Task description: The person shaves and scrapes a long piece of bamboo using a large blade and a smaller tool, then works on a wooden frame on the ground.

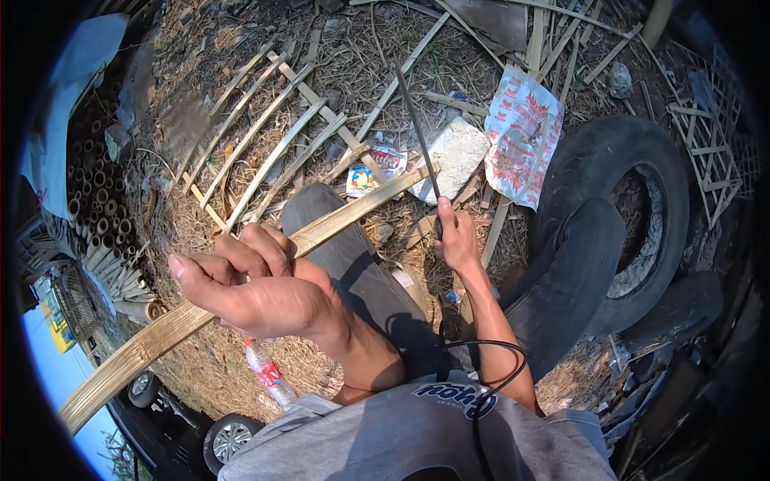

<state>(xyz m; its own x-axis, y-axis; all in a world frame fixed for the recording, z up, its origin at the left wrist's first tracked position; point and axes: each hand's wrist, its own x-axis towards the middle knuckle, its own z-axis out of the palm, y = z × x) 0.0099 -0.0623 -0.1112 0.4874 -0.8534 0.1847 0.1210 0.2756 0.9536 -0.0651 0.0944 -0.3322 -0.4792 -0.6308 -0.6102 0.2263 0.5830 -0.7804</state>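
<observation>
My left hand (269, 293) is closed round a long split bamboo strip (148, 346), which runs from the lower left up to the middle, over my left knee. In my right hand (459, 240) is a machete (417, 120), gripped by its handle, thumb along the top. Its long narrow blade points away from me, seen nearly edge-on. The blade crosses the strip's far end; whether it touches or cuts in, I cannot tell. Just beyond that end lies a pale stone block (459, 152). A frame of crossed bamboo slats (282, 152) rests on the ground, ahead to the left.
A black tyre (589, 148) lies by my right leg, near a printed plastic sheet (525, 132). Another lattice (710, 151) stands far right. Stacked bamboo poles (100, 192) and a plastic bottle (269, 373) are on the left. A black cable (517, 349) loops across my right forearm.
</observation>
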